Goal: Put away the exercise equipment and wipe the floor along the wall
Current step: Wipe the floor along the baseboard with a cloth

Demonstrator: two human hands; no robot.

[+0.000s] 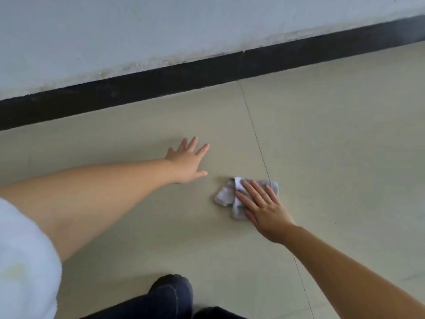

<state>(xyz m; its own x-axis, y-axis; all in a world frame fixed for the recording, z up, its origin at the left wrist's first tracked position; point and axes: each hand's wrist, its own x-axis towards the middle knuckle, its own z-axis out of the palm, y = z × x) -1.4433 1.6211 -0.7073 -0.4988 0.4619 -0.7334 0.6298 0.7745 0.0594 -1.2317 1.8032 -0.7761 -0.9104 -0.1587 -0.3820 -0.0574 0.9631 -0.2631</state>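
Crumpled white cloth [232, 196] on floor [333, 146]

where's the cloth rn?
Head view: the cloth lies on the floor right of centre, under the flat right hand, beside the tile seam, short of the baseboard.

Your right hand [264, 208] lies flat on the cloth [226, 195] on the floor [333, 134], with your left hand [187, 163] spread on the floor just left of it. The baseboard [161, 81] and wall [138, 31] run beyond both hands, and your knee [171, 293] sits nearest you.

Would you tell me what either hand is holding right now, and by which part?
Neither grips anything. The right hand presses flat on the cloth, covering its right side; the left hand is spread open.
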